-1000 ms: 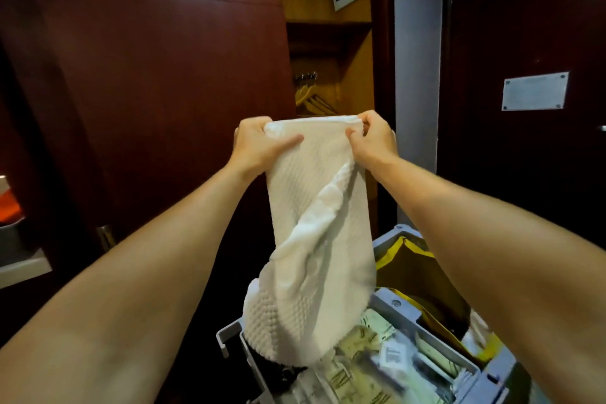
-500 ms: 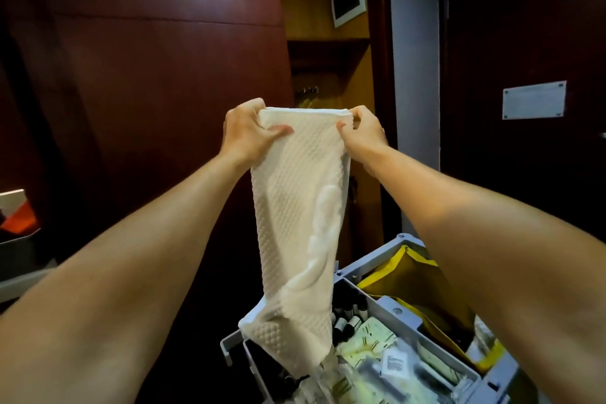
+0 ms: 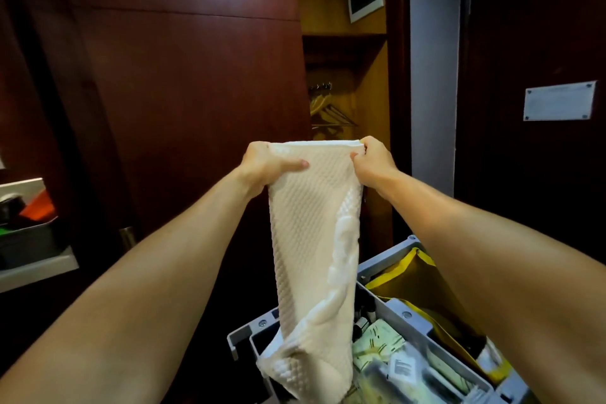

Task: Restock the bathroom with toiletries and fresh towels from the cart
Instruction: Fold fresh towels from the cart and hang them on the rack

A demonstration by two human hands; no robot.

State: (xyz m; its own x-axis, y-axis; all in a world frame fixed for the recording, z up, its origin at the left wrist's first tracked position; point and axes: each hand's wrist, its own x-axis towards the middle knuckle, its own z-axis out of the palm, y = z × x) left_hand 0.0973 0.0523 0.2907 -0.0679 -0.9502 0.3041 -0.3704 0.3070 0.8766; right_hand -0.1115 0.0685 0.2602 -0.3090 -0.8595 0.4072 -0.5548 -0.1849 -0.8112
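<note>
A white textured towel [image 3: 308, 239] hangs lengthwise in front of me, its lower end drooping over the grey cart [image 3: 413, 315]. My left hand [image 3: 265, 164] grips the towel's top left corner, thumb across the front. My right hand [image 3: 372, 157] pinches the top right corner. The top edge is stretched flat between both hands. In the cart's tray lie wrapped toiletries [image 3: 380, 344] and small dark bottles [image 3: 364, 321], partly hidden by the towel.
A yellow bag [image 3: 423, 285] lines the cart's right compartment. A dark red wooden panel [image 3: 183, 108] stands ahead on the left, an open wardrobe with hangers [image 3: 331, 111] behind the towel, a dark door with a plaque [image 3: 557, 102] on the right. A shelf with a grey bin [image 3: 29, 243] is at left.
Both hands raised the towel, stretching it to hang long, and have now come down a little with it. The towel's lower end has lifted off the cart's contents.
</note>
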